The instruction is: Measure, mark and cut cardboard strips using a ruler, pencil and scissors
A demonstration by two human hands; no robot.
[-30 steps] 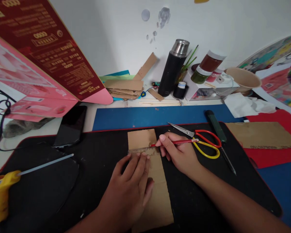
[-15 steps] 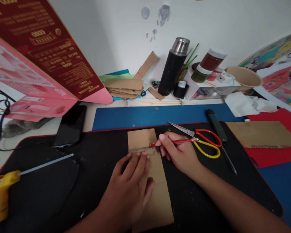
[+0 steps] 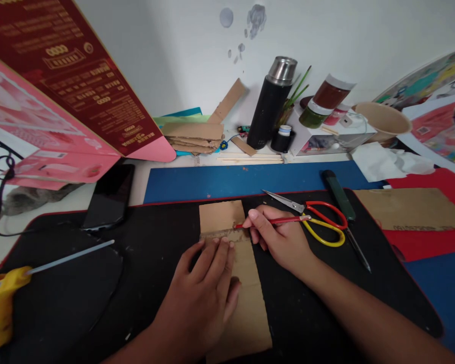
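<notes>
A long piece of brown cardboard (image 3: 246, 298) lies on the black mat. Across its upper part runs a narrow see-through strip (image 3: 220, 234) that looks like a ruler. My left hand (image 3: 202, 288) rests palm down over the cardboard, its extended fingertips pressing the strip's lower edge. Pinched in my right hand (image 3: 275, 235) is a slim red pencil (image 3: 288, 220), its tip touching the cardboard at the strip's upper edge near the right side. Scissors (image 3: 324, 220) with one red and one yellow handle lie just right of my right hand.
A dark green craft knife or pen-like tool (image 3: 337, 194) lies beside the scissors. On the left are a yellow glue gun (image 3: 2, 303) and a phone (image 3: 109, 194). Behind stand a black thermos (image 3: 269, 111), paint jars (image 3: 322, 101) and stacked cardboard (image 3: 193, 134). More cardboard (image 3: 420, 207) lies right.
The view has shifted very slightly. Both hands, the pencil and the strip stay in the same place on the cardboard.
</notes>
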